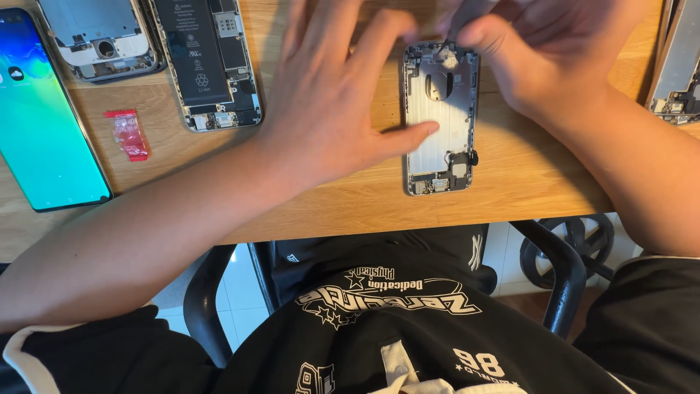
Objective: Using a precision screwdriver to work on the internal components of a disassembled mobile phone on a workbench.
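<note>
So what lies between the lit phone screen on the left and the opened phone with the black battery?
In the head view, a small red packet lies on the wooden table between the lit phone and the opened phone.

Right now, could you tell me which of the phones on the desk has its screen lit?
The phone at the far left edge, lying face up with a glowing blue-green screen. The others are opened shells showing their insides, including the silver housing under both hands.

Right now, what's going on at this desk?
A person sits at a wooden desk working on an opened phone shell. The left hand lies flat, its thumb pressing on the shell, while the right hand pinches something small at its top end. Off to the left lie another opened phone, a small red bag and a lit phone.
</note>
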